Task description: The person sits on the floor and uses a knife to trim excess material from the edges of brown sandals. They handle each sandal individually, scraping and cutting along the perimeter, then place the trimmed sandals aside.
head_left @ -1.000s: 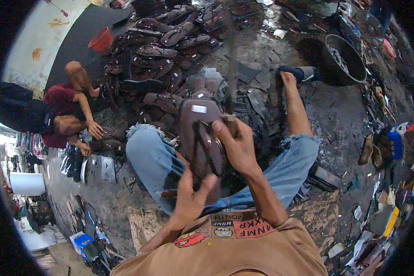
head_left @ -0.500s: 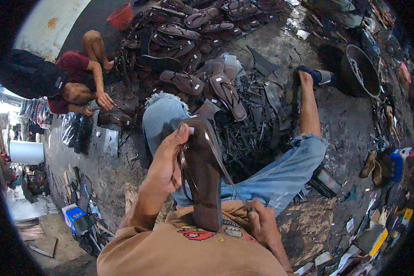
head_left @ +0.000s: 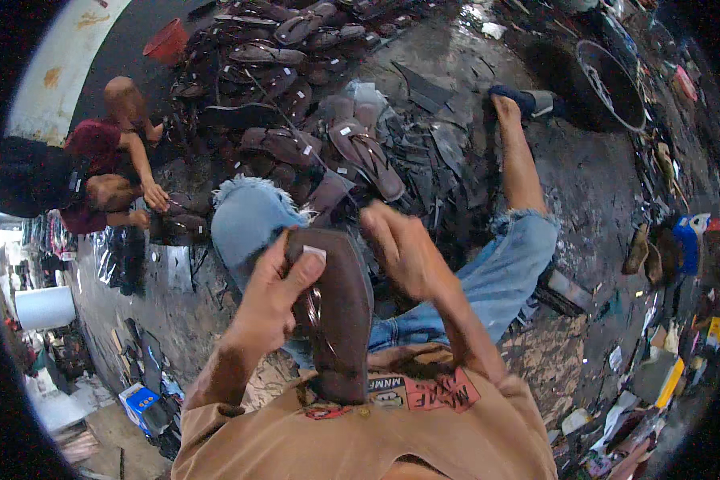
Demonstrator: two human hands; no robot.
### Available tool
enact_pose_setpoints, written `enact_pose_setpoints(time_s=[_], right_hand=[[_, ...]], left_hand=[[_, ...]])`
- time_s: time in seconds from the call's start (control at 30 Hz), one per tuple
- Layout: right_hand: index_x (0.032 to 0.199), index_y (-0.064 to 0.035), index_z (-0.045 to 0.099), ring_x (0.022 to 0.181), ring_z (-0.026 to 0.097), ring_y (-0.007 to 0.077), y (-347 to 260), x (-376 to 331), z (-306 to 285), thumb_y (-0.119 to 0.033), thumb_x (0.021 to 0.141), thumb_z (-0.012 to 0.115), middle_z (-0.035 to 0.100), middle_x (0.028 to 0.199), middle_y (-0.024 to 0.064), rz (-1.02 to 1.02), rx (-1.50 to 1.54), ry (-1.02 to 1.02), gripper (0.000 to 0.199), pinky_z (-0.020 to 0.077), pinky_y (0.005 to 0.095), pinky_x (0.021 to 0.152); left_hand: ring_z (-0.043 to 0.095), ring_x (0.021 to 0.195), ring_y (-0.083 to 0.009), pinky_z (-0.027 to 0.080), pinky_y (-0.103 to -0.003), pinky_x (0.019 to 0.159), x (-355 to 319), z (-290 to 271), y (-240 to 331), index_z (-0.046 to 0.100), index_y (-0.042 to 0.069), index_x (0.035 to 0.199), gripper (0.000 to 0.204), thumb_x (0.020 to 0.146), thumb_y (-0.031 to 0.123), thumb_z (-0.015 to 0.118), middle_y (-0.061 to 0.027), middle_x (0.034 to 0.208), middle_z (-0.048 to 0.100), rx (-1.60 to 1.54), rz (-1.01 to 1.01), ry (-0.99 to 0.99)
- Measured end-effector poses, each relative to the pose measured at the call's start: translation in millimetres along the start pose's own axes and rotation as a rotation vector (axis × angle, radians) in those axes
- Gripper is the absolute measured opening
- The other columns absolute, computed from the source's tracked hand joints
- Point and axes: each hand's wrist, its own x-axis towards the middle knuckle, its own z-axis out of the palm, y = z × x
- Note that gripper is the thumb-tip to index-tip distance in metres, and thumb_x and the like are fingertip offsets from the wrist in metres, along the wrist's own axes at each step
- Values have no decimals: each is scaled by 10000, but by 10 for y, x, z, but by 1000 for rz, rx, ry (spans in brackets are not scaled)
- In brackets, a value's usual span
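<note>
Right hand (head_left: 404, 252) has risen | grip: closed round thin tool (head_left: 326, 166) | left hand (head_left: 266, 302) grip: clasping brown sandal (head_left: 342, 300)

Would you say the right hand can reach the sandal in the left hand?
Probably yes: the right hand, seemingly holding a thin tool, is close beside the sandal with nothing visible between them.

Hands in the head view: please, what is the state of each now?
Left hand: closed on a brown sandal.
Right hand: closed, seemingly around a long thin tool.
</note>
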Motion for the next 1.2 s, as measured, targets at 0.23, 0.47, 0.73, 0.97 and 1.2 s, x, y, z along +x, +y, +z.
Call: enact_pose_setpoints(time_s=[0.23, 0.47, 0.73, 0.97, 1.2], right_hand=[[1127, -8, 626, 569, 488, 101, -180, -941, -459, -356, 1059, 450, 542, 707, 29, 133, 214, 50, 396, 377, 295, 510], [1156, -15, 621, 939, 642, 460, -484, -2049, -418, -269, 938, 585, 678, 1032, 230, 365, 82, -239, 337, 510, 460, 841], [1130, -50, 604, 1016, 605, 460, -355, -1783, -428, -289, 976, 568, 661, 1023, 246, 484, -12, -393, 287, 479, 506, 845], [983, -66, 568, 589, 554, 420, -116, -925, -129, -296, 1018, 557, 593, 710, 184, 242, 72, -164, 233, 437, 466, 565], [1060, -72, 581, 512, 437, 66, 387, -1176, -709, -429, 1079, 407, 486, 628, -23, 450, 289, 529, 398, 360, 255, 469]], left_hand=[[610, 965, -105, 501, -292, 884, -181, -198, 272, 635, 8, 1194, 479, 858, 306, 801, -31, 1040, 674, 402, 77, -130], [599, 953, -93, 488, -283, 882, -405, -145, 43, 662, 5, 1170, 439, 887, 325, 767, -20, 983, 683, 392, -87, -123], [586, 992, -103, 487, -298, 884, -470, 36, 66, 656, -6, 1166, 387, 894, 242, 774, -34, 1051, 674, 760, -6, -534], [639, 861, -155, 518, -332, 760, -278, 289, 202, 678, -4, 1114, 332, 902, 239, 757, -105, 954, 707, 799, 153, -728], [696, 962, -240, 589, -402, 878, 133, 282, -94, 631, 62, 1206, 264, 960, 155, 657, -78, 1062, 706, -300, 335, 191]])
